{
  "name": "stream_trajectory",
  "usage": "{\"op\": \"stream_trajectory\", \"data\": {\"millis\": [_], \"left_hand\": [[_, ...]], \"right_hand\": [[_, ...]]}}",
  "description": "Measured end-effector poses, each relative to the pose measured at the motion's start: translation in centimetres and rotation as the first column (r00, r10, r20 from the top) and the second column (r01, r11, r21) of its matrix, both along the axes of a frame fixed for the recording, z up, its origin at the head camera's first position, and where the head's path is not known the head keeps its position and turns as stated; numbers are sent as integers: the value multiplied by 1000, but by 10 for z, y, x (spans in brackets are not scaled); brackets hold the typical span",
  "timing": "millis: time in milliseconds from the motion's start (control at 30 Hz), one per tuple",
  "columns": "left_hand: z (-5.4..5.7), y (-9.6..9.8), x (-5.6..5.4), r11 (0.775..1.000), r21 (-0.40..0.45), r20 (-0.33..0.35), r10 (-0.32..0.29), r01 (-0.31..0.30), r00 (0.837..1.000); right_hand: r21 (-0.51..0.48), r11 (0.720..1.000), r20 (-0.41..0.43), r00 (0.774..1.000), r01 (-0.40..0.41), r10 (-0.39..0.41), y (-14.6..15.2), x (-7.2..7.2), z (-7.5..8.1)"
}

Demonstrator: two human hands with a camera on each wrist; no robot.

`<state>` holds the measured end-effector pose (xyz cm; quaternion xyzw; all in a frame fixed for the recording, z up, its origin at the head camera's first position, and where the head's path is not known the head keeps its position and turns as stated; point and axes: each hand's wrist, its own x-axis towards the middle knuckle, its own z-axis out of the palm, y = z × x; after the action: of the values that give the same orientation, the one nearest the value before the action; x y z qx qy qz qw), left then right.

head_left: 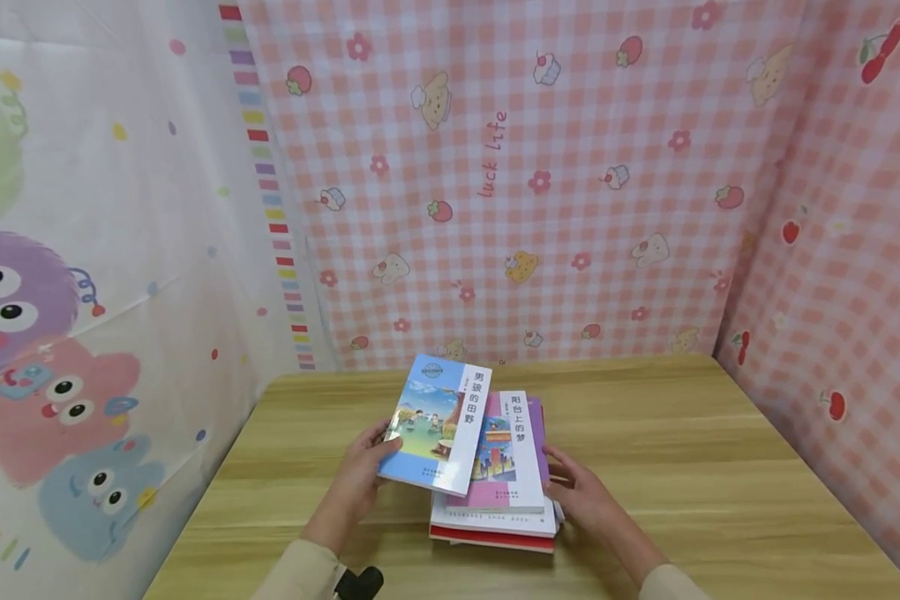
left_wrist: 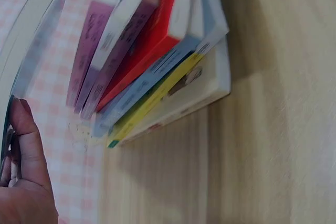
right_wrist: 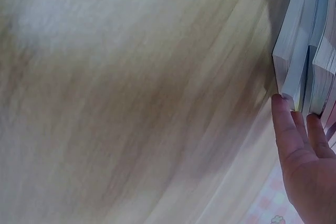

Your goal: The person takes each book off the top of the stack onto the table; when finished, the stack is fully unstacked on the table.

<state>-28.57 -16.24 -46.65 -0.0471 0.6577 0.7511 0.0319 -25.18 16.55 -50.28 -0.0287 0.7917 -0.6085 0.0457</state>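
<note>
My left hand [head_left: 362, 471] grips a blue-and-white paperback book [head_left: 429, 462] by its left edge, the thumb on its cover. Tilted, this book is held above the left part of a book stack and overlaps a pink-and-white book [head_left: 527, 467] on top. In the left wrist view the stack shows purple spines, a red book [left_wrist: 157, 45], a yellow spine [left_wrist: 157, 95] and a cream book [left_wrist: 210, 77] at the bottom. Along the stack's right side, my right hand [head_left: 579, 493] touches the book edges with extended fingertips; the right wrist view shows these fingers [right_wrist: 286, 127] against the pages.
The stack stands on a wood-grain table [head_left: 667, 433]. A pink checked curtain [head_left: 570, 125] hangs behind the table's far edge and along the right. On the left hangs a white cloth [head_left: 187, 350] with cartoon figures. A dark device sits on the left wrist.
</note>
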Motion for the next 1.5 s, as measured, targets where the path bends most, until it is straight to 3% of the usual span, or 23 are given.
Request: {"op": "stream_trajectory", "data": {"millis": [367, 900, 1500], "left_hand": [[8, -39, -17, 990, 69, 6, 120, -121, 993], [7, -107, -42, 983, 46, 37, 175, -177, 984], [-3, -170, -68, 991, -6, 123, 134, -134, 983]], "right_hand": [[-6, 1000, 17, 1000, 7, -7, -1, 0, 2], [-37, 999, -1, 1000, -7, 7, 1, -3, -1], [-82, 994, -12, 997, -78, 77, 6, -4, -3]]}}
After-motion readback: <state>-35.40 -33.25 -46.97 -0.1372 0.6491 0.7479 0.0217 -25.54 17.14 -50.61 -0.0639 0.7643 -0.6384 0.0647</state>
